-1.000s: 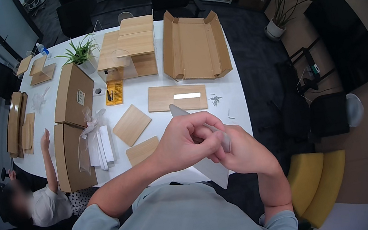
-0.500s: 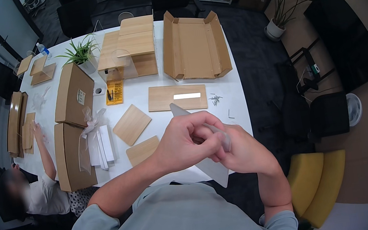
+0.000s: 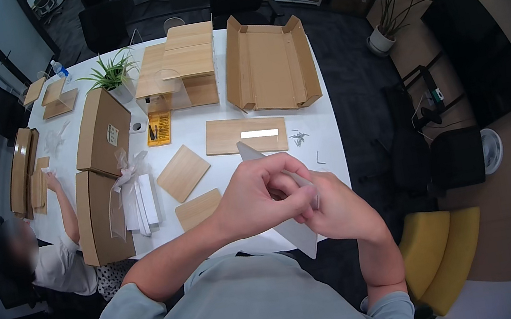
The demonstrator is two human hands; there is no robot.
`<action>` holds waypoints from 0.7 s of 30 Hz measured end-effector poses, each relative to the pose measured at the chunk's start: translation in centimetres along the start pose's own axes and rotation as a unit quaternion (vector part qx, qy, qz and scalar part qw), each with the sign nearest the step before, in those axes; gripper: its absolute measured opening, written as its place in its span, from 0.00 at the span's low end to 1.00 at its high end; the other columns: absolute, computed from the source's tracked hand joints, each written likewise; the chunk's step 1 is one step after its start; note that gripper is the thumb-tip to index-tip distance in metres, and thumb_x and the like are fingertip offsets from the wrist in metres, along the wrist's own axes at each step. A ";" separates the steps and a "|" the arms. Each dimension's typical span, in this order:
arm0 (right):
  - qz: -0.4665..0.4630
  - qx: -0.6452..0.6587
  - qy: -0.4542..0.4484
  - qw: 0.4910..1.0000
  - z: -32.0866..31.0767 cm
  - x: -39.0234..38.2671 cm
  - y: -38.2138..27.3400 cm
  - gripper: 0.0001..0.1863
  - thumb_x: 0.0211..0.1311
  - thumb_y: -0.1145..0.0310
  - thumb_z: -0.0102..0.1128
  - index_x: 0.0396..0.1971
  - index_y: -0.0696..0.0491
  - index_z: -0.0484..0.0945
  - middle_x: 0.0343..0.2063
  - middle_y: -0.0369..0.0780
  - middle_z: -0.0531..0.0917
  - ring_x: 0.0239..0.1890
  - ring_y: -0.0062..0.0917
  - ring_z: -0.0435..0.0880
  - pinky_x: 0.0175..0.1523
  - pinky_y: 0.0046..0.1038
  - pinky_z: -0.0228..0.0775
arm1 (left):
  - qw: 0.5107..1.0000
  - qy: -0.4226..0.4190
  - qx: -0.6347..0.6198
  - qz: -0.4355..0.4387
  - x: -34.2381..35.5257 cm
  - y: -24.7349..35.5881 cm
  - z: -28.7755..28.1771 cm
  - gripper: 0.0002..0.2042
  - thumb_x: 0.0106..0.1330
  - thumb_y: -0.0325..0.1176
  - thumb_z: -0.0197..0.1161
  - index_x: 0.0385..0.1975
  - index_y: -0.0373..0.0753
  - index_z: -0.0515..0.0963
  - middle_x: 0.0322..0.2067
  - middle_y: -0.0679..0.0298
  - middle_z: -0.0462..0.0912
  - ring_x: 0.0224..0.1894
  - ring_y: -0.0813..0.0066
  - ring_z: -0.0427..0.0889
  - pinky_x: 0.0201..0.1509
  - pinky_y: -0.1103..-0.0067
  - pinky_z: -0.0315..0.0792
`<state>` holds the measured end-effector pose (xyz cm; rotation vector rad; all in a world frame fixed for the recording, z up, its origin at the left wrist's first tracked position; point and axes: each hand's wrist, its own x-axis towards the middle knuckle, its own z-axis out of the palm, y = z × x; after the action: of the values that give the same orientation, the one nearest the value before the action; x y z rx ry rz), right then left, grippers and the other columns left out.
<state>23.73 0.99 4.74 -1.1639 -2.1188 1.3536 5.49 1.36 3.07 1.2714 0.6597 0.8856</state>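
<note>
Close in front of my chest, above the table's near edge, I hold a thin greyish-white panel tilted on edge. My left hand is closed, its thumb and curled fingers pinching at the panel's face and edge. From the other side my right hand grips the same panel; its fingers are partly hidden behind the panel and my left hand. Whether a small piece sits between my fingertips, I cannot make out. Just beyond lies a wooden board with a white strip on it, beside a pile of small screws.
An L-shaped hex key lies to the right. Two smaller boards are left of my hands, near upright cardboard. Farther back stand a wooden shelf unit, an open carton and an orange tool set. Another person sits left.
My hands and the panel stay almost in place, with only a tiny shift. The person at the left has moved their head slightly to the right, and their hand a little.
</note>
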 end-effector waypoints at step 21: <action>0.029 0.001 -0.013 0.999 -0.3 0.3 -0.6 0.11 0.54 0.80 0.57 0.39 0.64 0.74 0.25 0.48 0.83 0.29 0.40 0.83 0.37 0.35 0.74 | 1.000 0.013 0.017 0.010 0.1 -0.6 -0.4 0.06 0.64 0.25 0.62 0.38 0.30 0.77 0.23 0.62 0.87 0.27 0.80 0.87 0.34 0.84 0.80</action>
<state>23.43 1.29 5.35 -1.2229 -2.1169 1.4020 5.29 1.58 2.42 1.3001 0.6856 0.9120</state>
